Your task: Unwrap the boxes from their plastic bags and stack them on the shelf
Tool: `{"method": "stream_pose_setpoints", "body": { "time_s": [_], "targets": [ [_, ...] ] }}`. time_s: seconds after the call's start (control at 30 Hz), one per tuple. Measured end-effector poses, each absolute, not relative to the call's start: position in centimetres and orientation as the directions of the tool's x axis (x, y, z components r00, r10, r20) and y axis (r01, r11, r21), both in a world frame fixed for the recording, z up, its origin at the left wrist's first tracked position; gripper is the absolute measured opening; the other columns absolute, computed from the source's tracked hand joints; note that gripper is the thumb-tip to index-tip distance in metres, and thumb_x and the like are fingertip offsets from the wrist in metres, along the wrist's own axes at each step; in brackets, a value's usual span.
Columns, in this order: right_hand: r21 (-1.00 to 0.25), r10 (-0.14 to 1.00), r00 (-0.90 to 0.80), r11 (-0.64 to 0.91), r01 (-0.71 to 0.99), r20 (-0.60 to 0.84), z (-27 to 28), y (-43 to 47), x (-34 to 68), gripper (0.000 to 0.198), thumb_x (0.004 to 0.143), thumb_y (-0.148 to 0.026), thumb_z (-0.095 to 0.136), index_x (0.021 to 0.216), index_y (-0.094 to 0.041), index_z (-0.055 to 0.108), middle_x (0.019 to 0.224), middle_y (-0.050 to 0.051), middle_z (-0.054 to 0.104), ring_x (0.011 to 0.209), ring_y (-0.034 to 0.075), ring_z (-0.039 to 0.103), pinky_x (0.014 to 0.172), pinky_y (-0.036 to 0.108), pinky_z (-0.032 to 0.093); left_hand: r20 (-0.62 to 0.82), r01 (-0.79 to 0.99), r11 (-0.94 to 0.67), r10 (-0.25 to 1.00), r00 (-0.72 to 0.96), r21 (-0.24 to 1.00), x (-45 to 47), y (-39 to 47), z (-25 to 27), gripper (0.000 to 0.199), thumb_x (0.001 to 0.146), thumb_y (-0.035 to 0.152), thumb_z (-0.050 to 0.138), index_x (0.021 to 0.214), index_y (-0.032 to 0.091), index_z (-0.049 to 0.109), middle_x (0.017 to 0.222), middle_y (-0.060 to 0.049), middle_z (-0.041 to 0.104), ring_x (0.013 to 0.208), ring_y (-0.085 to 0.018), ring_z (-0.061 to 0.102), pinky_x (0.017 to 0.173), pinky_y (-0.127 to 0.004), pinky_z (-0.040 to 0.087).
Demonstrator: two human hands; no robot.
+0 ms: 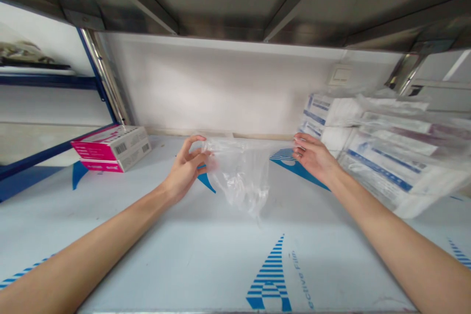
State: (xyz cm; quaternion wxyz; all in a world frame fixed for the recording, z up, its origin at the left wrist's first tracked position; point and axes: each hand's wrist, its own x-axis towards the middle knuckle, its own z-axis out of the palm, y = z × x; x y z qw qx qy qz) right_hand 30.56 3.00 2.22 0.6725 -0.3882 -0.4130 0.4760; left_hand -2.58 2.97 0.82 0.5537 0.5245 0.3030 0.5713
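A clear plastic bag (245, 171) is stretched sideways between my two hands above the film-covered shelf (176, 255). My left hand (189, 164) pinches the bag's upper left edge between thumb and fingers. At the other end, my right hand (314, 157) grips the upper right corner, its fingers closed. The lower part of the bag hangs crumpled to a point, close over the shelf surface. Whether it touches the shelf I cannot tell. Blue printed shapes on the film show around the bag.
Pink and white boxes (114, 149) are stacked at the back left. On the right stand several plastic-wrapped white packs (390, 157) with blue print, near my right forearm. A metal shelf (224, 0) hangs low overhead. A white wall (221, 88) closes off the back.
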Motion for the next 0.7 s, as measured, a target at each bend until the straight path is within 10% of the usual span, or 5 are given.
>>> {"method": "stream_pose_setpoints", "body": {
  "time_s": [0.17,0.4,0.57,0.7],
  "targets": [
    [-0.928,0.917,0.321,0.310,-0.204,0.236,1.8,3.6,30.8,0.028,0.056,-0.017,0.087,0.079,-0.022,0.071,0.077,0.000,0.071,0.064,0.010,0.063,0.059,0.019,0.054,0.275,-0.144,-0.261,0.958,0.084,0.954,-2.6,3.2,0.6,0.021,0.069,0.034,0.075,0.076,0.015,0.070,0.080,0.000,0.064,0.062,-0.010,0.057,0.059,-0.024,0.049],
    [-0.872,0.862,0.372,0.441,-0.211,0.345,1.5,4.0,30.7,0.033,0.061,-0.016,0.084,0.087,-0.024,0.066,0.085,-0.001,0.074,0.072,0.010,0.067,0.070,0.021,0.057,0.278,-0.141,-0.265,0.956,0.087,0.954,-2.1,2.3,0.8,0.047,0.062,0.029,0.084,0.105,0.017,0.069,0.092,0.000,0.061,0.066,-0.012,0.063,0.063,-0.028,0.054],
    [-0.946,0.963,0.252,0.166,-0.280,0.094,1.3,3.9,30.1,0.027,0.073,-0.031,0.077,0.065,-0.024,0.052,0.055,-0.003,0.061,0.049,0.012,0.059,0.042,0.020,0.048,0.297,-0.195,-0.268,0.944,0.140,0.943,-1.8,2.5,0.3,0.050,0.061,0.029,0.088,0.103,0.020,0.064,0.093,0.003,0.061,0.062,-0.007,0.059,0.063,-0.024,0.053],
    [-0.962,0.937,-0.297,-0.235,-0.141,-0.185,1.7,2.4,28.0,0.055,0.082,-0.070,0.057,0.076,-0.016,0.068,0.078,0.014,0.074,0.065,0.022,0.069,0.050,0.029,0.053,0.259,-0.143,-0.237,0.952,0.166,0.961,-1.8,2.9,-0.5,0.035,0.068,0.039,0.085,0.087,0.016,0.068,0.078,0.000,0.065,0.067,-0.010,0.060,0.067,-0.024,0.051]
  ]
}}
